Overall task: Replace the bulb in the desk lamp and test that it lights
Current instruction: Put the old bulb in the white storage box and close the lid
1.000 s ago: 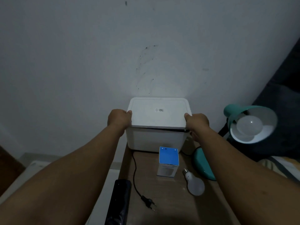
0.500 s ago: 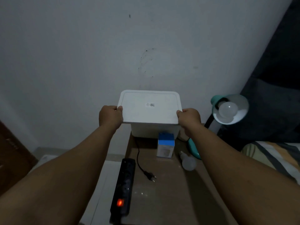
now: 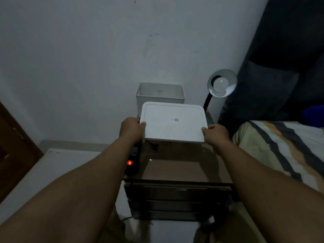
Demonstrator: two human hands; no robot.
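Observation:
Both hands hold a white lid (image 3: 173, 122) flat above the bedside table (image 3: 175, 165). My left hand (image 3: 132, 128) grips its left edge, my right hand (image 3: 214, 133) its right edge. Behind the lid stands the open white box (image 3: 159, 94) against the wall. The desk lamp (image 3: 221, 83) rises at the back right on a black neck, its shade facing me with an unlit white bulb (image 3: 221, 83) in it. The lamp's black plug (image 3: 155, 147) lies loose on the table. The lid hides the small bulb carton and the loose bulb.
A black power strip (image 3: 132, 159) with a glowing orange switch lies along the table's left edge. A bed with a striped cover (image 3: 284, 146) is on the right, a white surface (image 3: 52, 165) on the left, a wooden door (image 3: 12, 142) at far left.
The lid has come off the box and moved toward me and down, leaving the box open. My view has pulled back, and the lid now covers the carton and loose bulb.

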